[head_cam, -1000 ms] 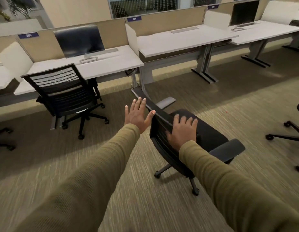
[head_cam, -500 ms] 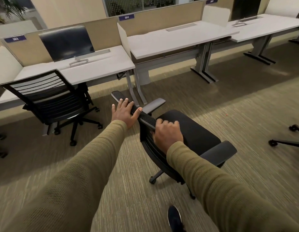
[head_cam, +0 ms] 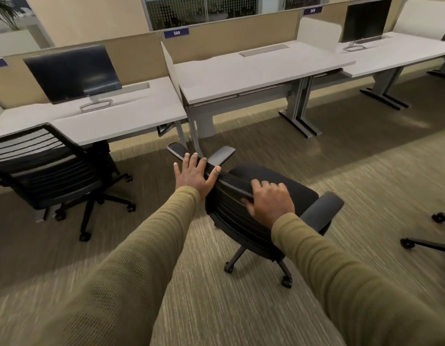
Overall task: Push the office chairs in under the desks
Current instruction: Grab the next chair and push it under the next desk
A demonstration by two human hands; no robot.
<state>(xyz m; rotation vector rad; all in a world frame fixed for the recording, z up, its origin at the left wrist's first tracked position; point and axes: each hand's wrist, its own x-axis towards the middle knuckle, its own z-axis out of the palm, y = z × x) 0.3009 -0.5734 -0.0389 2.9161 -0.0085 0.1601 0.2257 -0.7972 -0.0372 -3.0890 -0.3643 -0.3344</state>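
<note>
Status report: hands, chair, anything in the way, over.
Left hand flat on chair back, right hand gripping it. Chair on carpet, not under desk yet. Desk leg just ahead, may snag armrest.

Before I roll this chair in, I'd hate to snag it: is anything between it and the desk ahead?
Nothing visible lies on the carpet between the chair and the middle desk. Its left leg stands close to the chair's far armrest, so I would steer slightly right.
</note>
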